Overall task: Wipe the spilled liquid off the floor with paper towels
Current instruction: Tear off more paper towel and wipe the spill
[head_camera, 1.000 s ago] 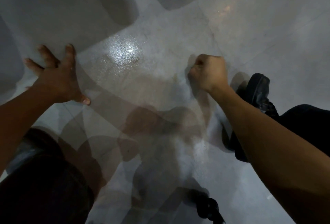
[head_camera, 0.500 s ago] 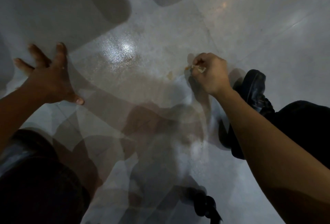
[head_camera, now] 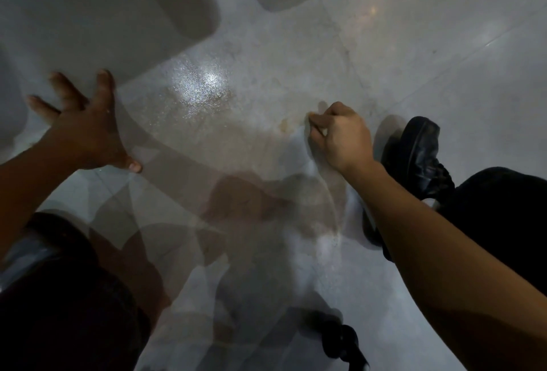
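At far left, the left hand (head_camera: 88, 131) lies palm-down on the pale speckled floor (head_camera: 429, 54), its fingers (head_camera: 103, 83) spread wide and holding nothing. Right of it, a bright wet sheen (head_camera: 204, 86) marks the floor, with a small brownish stain (head_camera: 284, 124) further right, just beside the right hand (head_camera: 343, 137). The right hand is curled into a fist, knuckles up, its fingers (head_camera: 318, 120) drawn tight at floor level; whether paper towel is held inside cannot be told, as none shows clearly. At right, a black shoe (head_camera: 417, 148) rests on the floor behind the right wrist, below a dark trouser leg (head_camera: 497, 205).
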Motion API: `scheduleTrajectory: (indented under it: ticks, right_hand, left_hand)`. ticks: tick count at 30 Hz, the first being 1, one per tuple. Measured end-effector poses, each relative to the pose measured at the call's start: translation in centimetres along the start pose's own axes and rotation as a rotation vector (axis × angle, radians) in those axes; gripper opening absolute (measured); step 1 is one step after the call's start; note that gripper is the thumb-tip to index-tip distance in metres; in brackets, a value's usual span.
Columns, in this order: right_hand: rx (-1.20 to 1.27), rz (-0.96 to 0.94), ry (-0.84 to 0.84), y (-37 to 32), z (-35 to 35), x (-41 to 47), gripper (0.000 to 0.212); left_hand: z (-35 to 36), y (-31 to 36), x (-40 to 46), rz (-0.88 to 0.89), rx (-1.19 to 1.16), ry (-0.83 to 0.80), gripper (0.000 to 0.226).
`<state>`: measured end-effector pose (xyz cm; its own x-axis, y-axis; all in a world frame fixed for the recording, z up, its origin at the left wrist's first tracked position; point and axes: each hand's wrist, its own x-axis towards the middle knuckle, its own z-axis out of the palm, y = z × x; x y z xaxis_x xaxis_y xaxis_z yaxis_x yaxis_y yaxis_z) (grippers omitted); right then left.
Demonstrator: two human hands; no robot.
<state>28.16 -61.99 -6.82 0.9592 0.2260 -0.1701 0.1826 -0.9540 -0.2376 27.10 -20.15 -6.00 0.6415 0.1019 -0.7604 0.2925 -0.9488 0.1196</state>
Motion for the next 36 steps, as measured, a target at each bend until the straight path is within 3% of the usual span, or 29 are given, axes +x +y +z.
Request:
scheduleTrajectory:
  ticks: [12,18,23,30,36]
  right_hand:
    - [0.097,0.032,0.096,0.4,1.3,-0.4,0.028]
    - [0.074,0.021,0.061,0.1,1.1,0.0,0.029]
    - [0.022,-0.008,0.036,0.0,0.9,0.1,0.018]
    - [0.04,0.0,0.055,0.2,2.0,-0.5,0.028]
    - [0.16,0.079,0.138,-0.1,2.9,-1.0,0.016]
  left_hand:
    - [0.6,-0.7,0.9,0.004,0.025,0.01,0.179]
    - [1.0,-1.9,2.1,0.039,-0.024,-0.012,0.181]
    - [1.2,-2.1,2.3,0.04,-0.026,-0.019,0.181]
    - [1.3,-2.4,2.4,0.057,-0.065,-0.025,0.17]
    - [1.3,-2.4,2.3,0.041,-0.059,-0.026,0.171]
